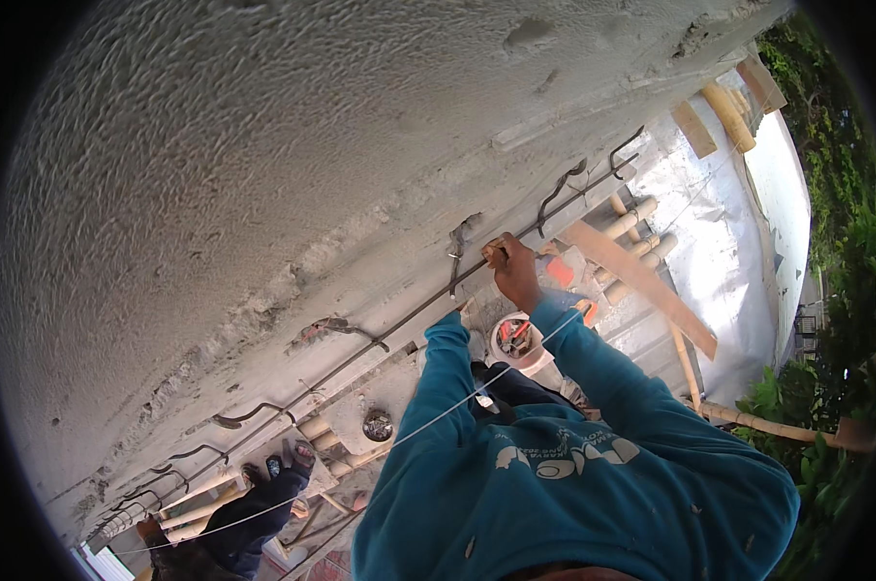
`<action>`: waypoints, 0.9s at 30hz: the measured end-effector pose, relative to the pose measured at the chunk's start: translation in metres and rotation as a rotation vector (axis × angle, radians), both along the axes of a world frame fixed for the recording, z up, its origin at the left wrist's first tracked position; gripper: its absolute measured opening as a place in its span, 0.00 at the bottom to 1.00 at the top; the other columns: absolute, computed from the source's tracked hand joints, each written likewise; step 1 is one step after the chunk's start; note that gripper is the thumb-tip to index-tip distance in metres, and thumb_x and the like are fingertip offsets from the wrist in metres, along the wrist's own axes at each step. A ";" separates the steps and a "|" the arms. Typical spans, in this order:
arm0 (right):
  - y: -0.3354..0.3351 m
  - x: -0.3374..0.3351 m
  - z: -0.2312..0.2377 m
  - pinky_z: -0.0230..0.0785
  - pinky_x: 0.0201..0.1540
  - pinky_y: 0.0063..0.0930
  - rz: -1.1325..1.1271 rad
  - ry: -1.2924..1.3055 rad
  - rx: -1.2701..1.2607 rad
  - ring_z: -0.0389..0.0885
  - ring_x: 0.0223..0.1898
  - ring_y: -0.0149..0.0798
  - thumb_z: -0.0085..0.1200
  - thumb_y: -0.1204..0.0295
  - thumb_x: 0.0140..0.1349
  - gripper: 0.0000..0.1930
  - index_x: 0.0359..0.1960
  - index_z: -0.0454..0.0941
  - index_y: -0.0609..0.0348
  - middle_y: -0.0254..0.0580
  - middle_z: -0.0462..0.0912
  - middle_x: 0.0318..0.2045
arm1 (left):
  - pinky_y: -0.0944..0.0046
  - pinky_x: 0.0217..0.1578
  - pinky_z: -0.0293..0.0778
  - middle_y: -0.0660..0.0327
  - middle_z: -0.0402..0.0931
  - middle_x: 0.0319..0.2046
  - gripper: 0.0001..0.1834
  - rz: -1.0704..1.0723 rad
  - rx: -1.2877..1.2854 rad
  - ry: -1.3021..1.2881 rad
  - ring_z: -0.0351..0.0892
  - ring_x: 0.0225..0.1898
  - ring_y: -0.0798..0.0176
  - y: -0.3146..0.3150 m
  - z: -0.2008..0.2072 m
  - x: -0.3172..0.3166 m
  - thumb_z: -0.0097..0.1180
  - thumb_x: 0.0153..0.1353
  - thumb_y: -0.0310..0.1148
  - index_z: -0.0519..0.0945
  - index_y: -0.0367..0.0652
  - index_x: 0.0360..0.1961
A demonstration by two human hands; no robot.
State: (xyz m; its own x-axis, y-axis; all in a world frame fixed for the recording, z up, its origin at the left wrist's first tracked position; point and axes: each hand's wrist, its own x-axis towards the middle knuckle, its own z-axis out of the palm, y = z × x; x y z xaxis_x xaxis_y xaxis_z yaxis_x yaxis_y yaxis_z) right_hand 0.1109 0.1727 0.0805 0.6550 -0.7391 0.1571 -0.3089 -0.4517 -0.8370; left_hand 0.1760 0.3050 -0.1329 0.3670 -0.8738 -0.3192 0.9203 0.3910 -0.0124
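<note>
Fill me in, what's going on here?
The person's right hand is curled at a long metal rod, which runs along bent bars sticking out of the concrete wall. The left hand is mostly hidden past its teal cuff. A pale bucket sits below; another person is at lower left.

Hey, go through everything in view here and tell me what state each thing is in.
Right hand: closed around the steel rebar
Left hand: mostly hidden by the teal sleeve, grip unclear
Steel rebar: running along the bent hooks
Bent hooks: sticking out of the concrete wall
Concrete wall: rough, chipped in places
Bucket: open, items inside
String: stretched across the view
Wooden plank: lying at a slant
</note>
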 end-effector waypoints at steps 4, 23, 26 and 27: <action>-0.001 -0.005 -0.010 0.73 0.33 0.30 -0.077 -0.063 -0.024 0.83 0.28 0.41 0.51 0.77 0.67 0.04 0.37 0.76 0.65 0.49 0.84 0.29 | 0.39 0.62 0.64 0.55 0.72 0.61 0.29 -0.001 -0.024 0.002 0.69 0.62 0.46 -0.010 0.001 -0.006 0.49 0.65 0.53 0.73 0.47 0.61; -0.007 0.012 -0.020 0.81 0.35 0.27 -0.121 -0.347 0.491 0.84 0.32 0.34 0.49 0.73 0.69 0.08 0.32 0.72 0.64 0.46 0.84 0.30 | 0.38 0.67 0.59 0.51 0.67 0.65 0.32 0.106 -0.117 0.166 0.64 0.66 0.43 -0.029 0.076 -0.019 0.45 0.66 0.53 0.69 0.43 0.64; 0.003 0.012 -0.007 0.83 0.33 0.27 -0.136 -0.368 0.662 0.84 0.35 0.34 0.49 0.73 0.69 0.06 0.36 0.70 0.63 0.46 0.84 0.33 | 0.41 0.66 0.65 0.47 0.70 0.62 0.30 -0.043 -0.073 0.183 0.69 0.63 0.43 -0.009 0.062 -0.024 0.45 0.68 0.49 0.70 0.37 0.62; 0.004 0.012 -0.004 0.83 0.33 0.27 -0.177 -0.392 0.712 0.84 0.35 0.35 0.49 0.72 0.69 0.06 0.37 0.70 0.63 0.46 0.83 0.33 | 0.43 0.65 0.66 0.46 0.70 0.62 0.29 -0.138 0.020 0.199 0.70 0.62 0.43 -0.003 0.074 -0.023 0.44 0.69 0.48 0.70 0.35 0.61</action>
